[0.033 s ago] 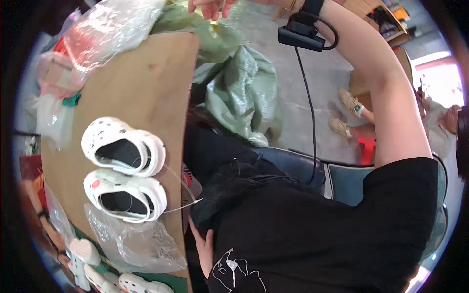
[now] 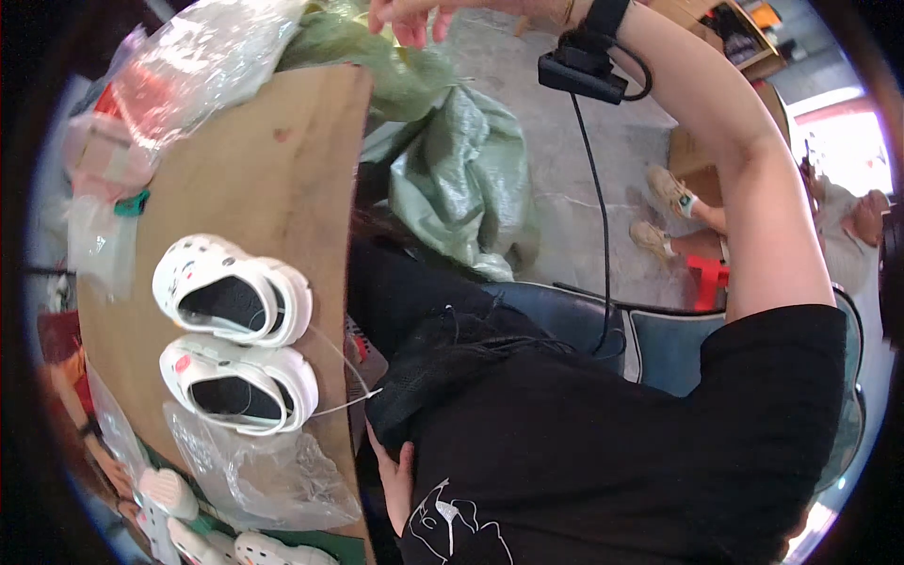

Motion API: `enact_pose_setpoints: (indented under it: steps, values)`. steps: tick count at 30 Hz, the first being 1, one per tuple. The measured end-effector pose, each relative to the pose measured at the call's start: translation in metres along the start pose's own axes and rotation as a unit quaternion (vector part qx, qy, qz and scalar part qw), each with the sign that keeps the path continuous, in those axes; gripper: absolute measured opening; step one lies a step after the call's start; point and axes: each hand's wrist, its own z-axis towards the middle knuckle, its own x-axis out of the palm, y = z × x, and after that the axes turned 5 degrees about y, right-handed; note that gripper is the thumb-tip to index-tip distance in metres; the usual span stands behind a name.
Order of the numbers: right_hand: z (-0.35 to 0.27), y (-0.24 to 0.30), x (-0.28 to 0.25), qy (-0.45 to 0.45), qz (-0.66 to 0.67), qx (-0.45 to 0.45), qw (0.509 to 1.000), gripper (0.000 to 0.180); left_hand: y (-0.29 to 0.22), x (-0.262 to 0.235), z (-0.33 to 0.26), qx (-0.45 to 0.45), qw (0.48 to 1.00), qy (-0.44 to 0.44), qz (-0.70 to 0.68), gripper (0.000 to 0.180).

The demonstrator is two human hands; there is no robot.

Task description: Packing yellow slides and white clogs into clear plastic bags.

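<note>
A pair of white clogs with holes and small decorations lies side by side on the brown table: the upper clog (image 2: 198, 268) and the lower clog (image 2: 188, 363). A thin clear loop (image 2: 339, 408) trails from them to the table's edge. My right hand (image 2: 411, 21), partly cut off by the top of the picture, hangs over a green woven sack (image 2: 461, 169) with fingers apart and nothing visible in them. Low at the table's edge, my left hand (image 2: 397, 485) rests against my black clothing, thumb and finger apart; its other fingers are hidden.
Clear plastic bags (image 2: 221, 56) heap at the table's far end, and another clear bag (image 2: 259, 471) lies beside the clogs. More white clogs (image 2: 273, 549) sit at lower left, near another person's arm (image 2: 85, 424). A cable (image 2: 595, 188) hangs from my right wrist device (image 2: 579, 75).
The table and clogs have shifted slightly in the picture. My right hand sits a little higher and farther right; my left hand looks unchanged.
</note>
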Motion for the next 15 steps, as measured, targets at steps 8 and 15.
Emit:
enact_pose_setpoints:
  steps: [8, 15]
  values:
    - [-0.182, -0.017, 0.190, 0.545, -0.008, 0.091, 0.833, 0.047, 0.031, -0.020, 0.008, -0.071, 0.994, 0.025, 0.073, 0.079]
    - [-0.258, -0.054, 0.273, 0.586, 0.057, 0.129, 0.798, 0.052, 0.005, -0.020, 0.020, -0.083, 0.989, 0.022, 0.121, 0.074]
